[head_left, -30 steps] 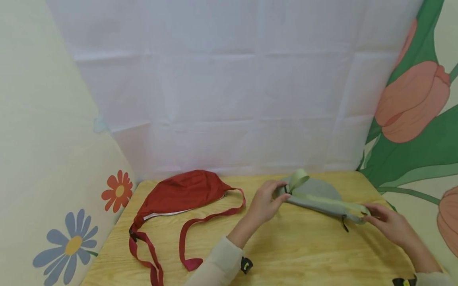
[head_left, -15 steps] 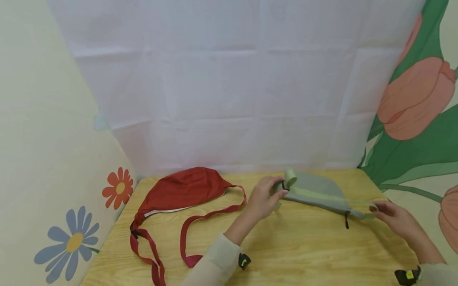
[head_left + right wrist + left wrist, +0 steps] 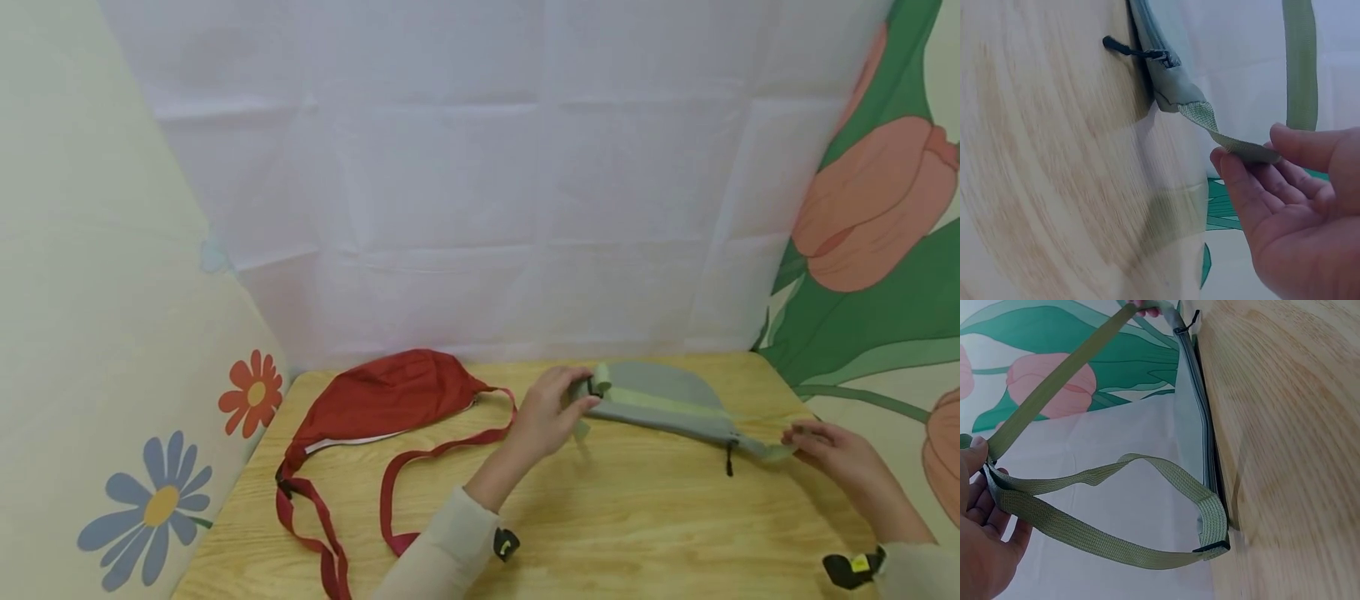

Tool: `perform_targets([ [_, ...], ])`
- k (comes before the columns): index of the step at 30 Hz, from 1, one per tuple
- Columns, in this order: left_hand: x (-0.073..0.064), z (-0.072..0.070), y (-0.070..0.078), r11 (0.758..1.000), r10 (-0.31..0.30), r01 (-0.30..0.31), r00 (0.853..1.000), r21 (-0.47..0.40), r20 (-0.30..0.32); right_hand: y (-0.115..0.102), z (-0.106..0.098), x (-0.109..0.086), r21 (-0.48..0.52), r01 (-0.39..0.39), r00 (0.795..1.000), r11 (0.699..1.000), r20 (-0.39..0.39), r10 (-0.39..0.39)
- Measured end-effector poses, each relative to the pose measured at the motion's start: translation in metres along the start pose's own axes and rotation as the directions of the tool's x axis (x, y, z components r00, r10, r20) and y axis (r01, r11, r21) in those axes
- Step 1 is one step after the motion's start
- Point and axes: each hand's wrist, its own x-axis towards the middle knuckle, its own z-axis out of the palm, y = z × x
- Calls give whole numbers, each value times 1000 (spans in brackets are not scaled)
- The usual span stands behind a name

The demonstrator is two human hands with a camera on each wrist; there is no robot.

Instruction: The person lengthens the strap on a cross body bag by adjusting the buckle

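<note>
A grey-green waist bag [image 3: 660, 387] lies at the back right of the table, its zipped edge toward me. My left hand [image 3: 547, 412] pinches its pale green strap [image 3: 1104, 540] at a dark slider, above the bag's left end. From there one strap length stretches straight across to the right hand, and a slack loop hangs below the left fingers. My right hand [image 3: 843, 450] holds the strap between thumb and fingers just beyond the bag's right end, near the black zip pull [image 3: 1124, 47]. A red waist bag [image 3: 390, 400] lies at the left, touched by neither hand.
The red bag's strap [image 3: 386, 492] curls over the wooden table [image 3: 637, 525] toward the front, passing near the left sleeve. A white sheet [image 3: 450, 183] hangs behind the table, with flower-painted walls [image 3: 870, 208] on both sides.
My right hand has moved a little to the right, drawing the upper strap straighter. The strap loop standing above my left hand has become smaller. The red bag stays put.
</note>
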Motion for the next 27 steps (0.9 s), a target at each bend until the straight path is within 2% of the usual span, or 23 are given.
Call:
perform_targets([
  [2,-1,-1,-1,1000,-5,5,1000,5,7,2,-1,0,105,-5,1000,994,12,4],
  [4,-2,-3,-1,1000,-9,9,1000,11,8,5,-1,1,251,-10,1000,968,27,4],
  [5,-3,-3,-2,1000,-10,10,1000,11,10,7,-1,1,336,-11,1000,942,31,1],
  [7,-4,-5,-3,1000,-6,6,1000,10,7,11,-1,1,491,-3,999,871,37,-17],
  [10,-6,-8,-4,1000,12,-12,1000,0,-2,16,-1,1,626,20,998,780,30,-49],
  [15,-8,-13,-6,1000,19,-19,1000,-11,-4,21,-2,2,723,37,996,689,27,-82],
  [19,-8,-18,-8,999,31,-31,999,-9,-10,21,-4,2,759,31,995,650,36,-90],
  [22,-8,-22,-10,999,37,-38,999,-40,-22,21,-4,2,785,18,996,619,40,-81],
  [27,-9,-27,-15,997,18,-21,999,-75,-36,22,-3,1,848,-2,991,529,72,-112],
])
